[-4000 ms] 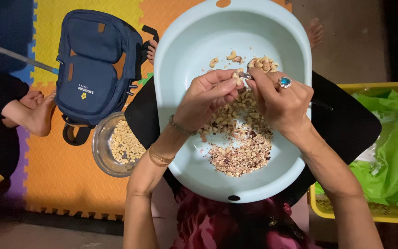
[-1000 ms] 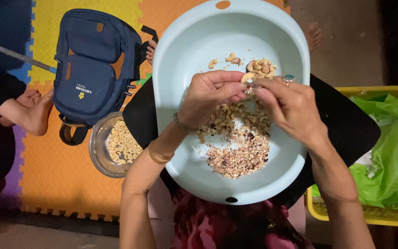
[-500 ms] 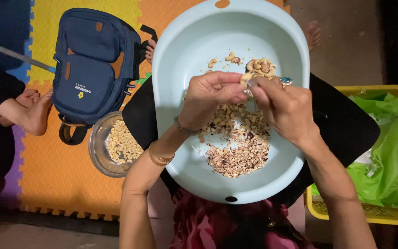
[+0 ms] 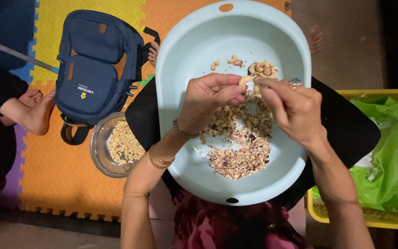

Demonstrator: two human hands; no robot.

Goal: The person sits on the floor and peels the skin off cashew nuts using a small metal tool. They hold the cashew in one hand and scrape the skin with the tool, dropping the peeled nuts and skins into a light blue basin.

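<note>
A pale blue plastic basin [image 4: 185,69] rests on my lap, holding a heap of nuts and brown skins [image 4: 240,147] and a small pile of pale peeled nuts [image 4: 261,69] at its far side. Above the heap, my left hand [image 4: 210,101] pinches one pale nut [image 4: 245,80] between thumb and fingers. My right hand [image 4: 291,108], with a ring on one finger, meets it from the right and its fingertips touch the same nut.
A glass bowl of peeled nuts [image 4: 116,145] stands on the foam floor mat at my left. A dark blue backpack [image 4: 97,69] lies beyond it. Another person's foot [image 4: 33,113] is at far left. A yellow basket with a green bag [image 4: 378,161] sits at right.
Both hands have stayed over the basin, working a nut between the fingertips. The pale nut now shows more plainly between them.
</note>
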